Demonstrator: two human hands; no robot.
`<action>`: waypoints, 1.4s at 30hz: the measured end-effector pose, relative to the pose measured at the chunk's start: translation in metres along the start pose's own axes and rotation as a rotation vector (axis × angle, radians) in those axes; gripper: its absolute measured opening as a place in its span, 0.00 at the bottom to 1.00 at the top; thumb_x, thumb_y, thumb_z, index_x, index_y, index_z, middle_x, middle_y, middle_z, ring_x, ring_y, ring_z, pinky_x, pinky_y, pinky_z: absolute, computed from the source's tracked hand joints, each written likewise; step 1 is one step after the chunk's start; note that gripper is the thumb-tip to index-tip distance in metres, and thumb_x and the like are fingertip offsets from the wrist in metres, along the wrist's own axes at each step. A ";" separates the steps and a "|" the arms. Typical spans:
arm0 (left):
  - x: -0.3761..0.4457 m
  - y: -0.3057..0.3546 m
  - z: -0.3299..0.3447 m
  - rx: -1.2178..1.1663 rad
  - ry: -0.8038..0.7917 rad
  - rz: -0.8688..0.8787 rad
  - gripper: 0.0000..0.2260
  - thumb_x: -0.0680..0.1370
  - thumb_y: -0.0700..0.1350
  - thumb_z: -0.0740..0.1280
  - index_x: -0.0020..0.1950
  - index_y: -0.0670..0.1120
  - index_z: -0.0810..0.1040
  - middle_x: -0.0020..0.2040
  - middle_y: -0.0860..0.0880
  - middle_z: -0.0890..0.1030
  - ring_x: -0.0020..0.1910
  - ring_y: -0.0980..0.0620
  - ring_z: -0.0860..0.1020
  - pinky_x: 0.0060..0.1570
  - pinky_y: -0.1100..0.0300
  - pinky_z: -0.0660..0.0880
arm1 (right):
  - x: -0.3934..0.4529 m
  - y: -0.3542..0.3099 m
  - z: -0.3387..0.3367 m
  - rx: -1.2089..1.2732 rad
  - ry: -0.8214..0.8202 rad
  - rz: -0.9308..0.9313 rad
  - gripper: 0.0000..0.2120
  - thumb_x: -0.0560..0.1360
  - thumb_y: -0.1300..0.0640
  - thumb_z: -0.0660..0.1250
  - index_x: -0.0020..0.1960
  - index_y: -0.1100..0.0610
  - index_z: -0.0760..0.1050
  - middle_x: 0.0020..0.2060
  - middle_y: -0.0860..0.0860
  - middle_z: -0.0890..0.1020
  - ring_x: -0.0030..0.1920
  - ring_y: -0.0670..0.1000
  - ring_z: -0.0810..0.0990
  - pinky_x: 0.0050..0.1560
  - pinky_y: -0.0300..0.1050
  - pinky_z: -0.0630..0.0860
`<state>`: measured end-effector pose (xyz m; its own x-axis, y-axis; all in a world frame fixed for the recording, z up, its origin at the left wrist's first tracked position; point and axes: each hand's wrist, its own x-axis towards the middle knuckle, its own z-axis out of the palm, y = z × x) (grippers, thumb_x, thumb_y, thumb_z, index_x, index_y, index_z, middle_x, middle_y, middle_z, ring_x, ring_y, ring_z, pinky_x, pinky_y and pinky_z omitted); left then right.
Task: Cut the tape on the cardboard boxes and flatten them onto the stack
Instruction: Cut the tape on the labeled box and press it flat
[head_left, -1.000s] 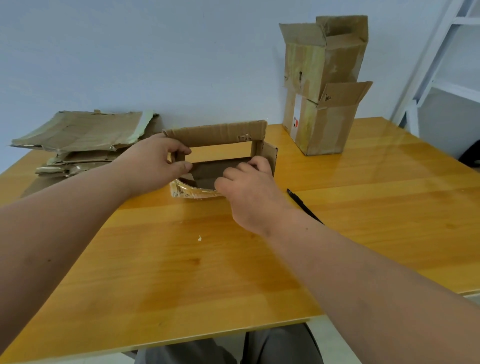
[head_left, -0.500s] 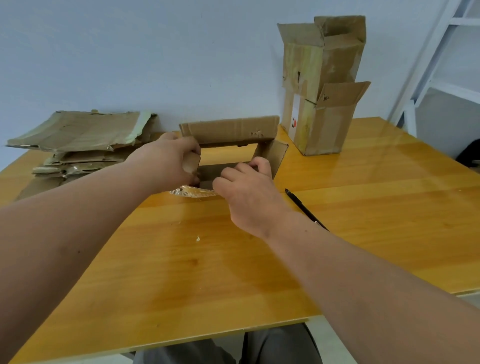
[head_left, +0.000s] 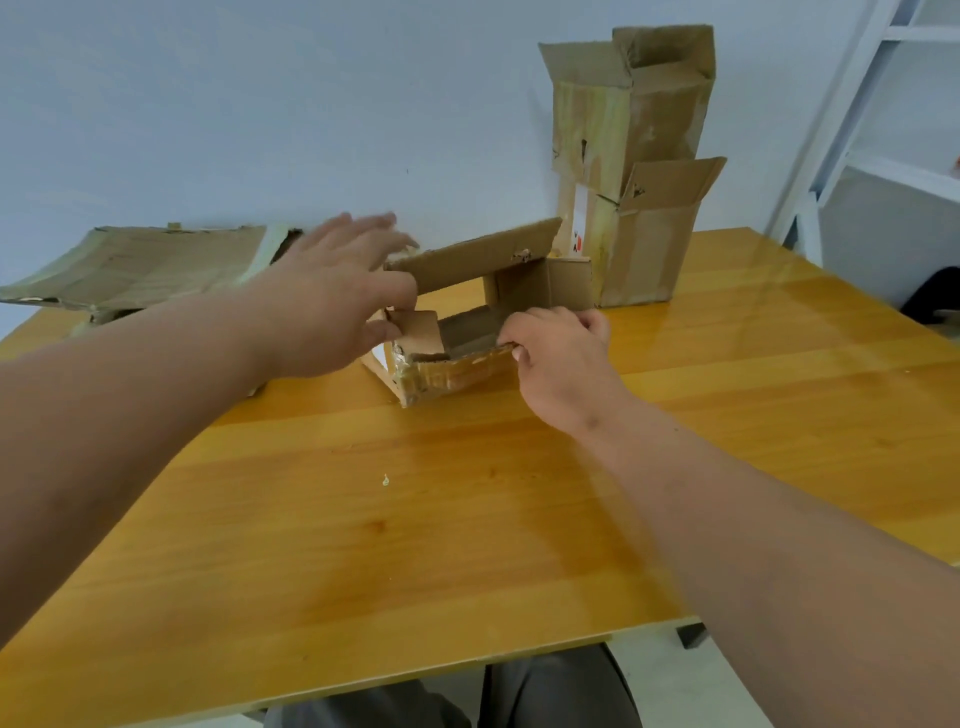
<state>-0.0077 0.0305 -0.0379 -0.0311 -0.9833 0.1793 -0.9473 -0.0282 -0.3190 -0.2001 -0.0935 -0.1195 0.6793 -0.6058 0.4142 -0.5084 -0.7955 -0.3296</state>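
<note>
You are working at the wooden worktop (head_left: 467, 519), with the small cardboard box (head_left: 457, 358) sitting near its centre, toward 12 o'clock from you. Your right hand (head_left: 558, 358) is gripping the near-right edge of that box, its fingers (head_left: 511, 349) curled over the rim and clamped on the cardboard. Your left hand (head_left: 337, 291) is hovering at the box's 9 o'clock side, fingers spread apart and holding nothing; the thumb is lying just beside a short end flap, though contact cannot be confirmed. The long rear flap (head_left: 478, 257) is standing raised and tilting. At 10 o'clock, the stack of flattened cardboard (head_left: 140, 265) is lying at the far-left edge of the worktop, well apart from the box. At 1 o'clock, two open boxes (head_left: 636, 171) are standing one on top of the other against the wall.
</note>
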 end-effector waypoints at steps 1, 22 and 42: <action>0.002 0.002 0.001 0.000 -0.027 0.014 0.06 0.79 0.53 0.63 0.55 0.55 0.73 0.70 0.45 0.68 0.73 0.44 0.62 0.76 0.48 0.42 | 0.000 0.001 0.000 0.006 0.003 0.019 0.15 0.78 0.66 0.59 0.54 0.50 0.78 0.51 0.45 0.79 0.59 0.50 0.72 0.58 0.45 0.53; 0.033 0.009 0.035 0.190 -0.122 0.114 0.27 0.77 0.39 0.64 0.71 0.63 0.64 0.57 0.49 0.73 0.52 0.47 0.74 0.44 0.55 0.74 | -0.030 0.049 0.005 -0.293 -0.225 0.440 0.17 0.79 0.42 0.54 0.53 0.51 0.77 0.51 0.49 0.74 0.57 0.55 0.71 0.59 0.55 0.64; 0.047 0.009 0.064 -0.308 -0.338 -0.359 0.33 0.72 0.69 0.45 0.77 0.63 0.50 0.79 0.56 0.55 0.76 0.45 0.59 0.70 0.47 0.63 | -0.020 0.002 0.029 0.216 -0.272 0.182 0.05 0.83 0.54 0.56 0.57 0.54 0.66 0.38 0.52 0.77 0.36 0.54 0.77 0.35 0.51 0.74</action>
<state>0.0024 -0.0272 -0.0918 0.3648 -0.9260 -0.0972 -0.9303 -0.3667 0.0016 -0.1990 -0.0824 -0.1529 0.7184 -0.6882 0.1015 -0.5303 -0.6363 -0.5602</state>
